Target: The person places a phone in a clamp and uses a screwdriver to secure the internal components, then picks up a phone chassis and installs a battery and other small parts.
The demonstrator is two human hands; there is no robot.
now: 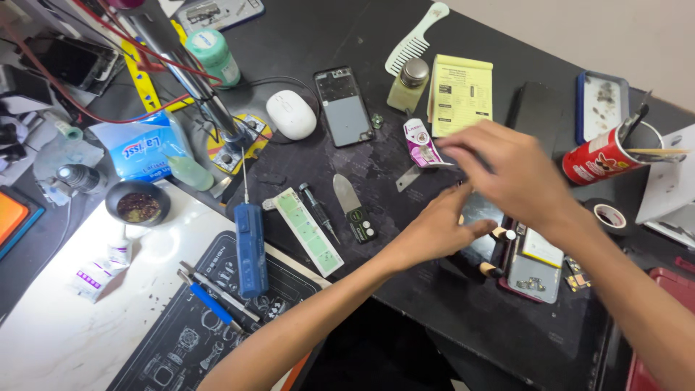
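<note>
Opened phone (532,268) is lying back-off at the mat's right with loose screws inside, reassembly not done; dark panel (479,213) is pinned flat by left hand (441,232), right hand (507,170) blurred above, grasp indeterminate.

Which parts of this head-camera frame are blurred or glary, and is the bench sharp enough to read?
Head view: the right hand is smeared by motion blur, the left hand only slightly; the white slab at lower left is pale with soft glare; the blue screwdriver, mouse and comb are sharp; the edges bow a little.
</note>
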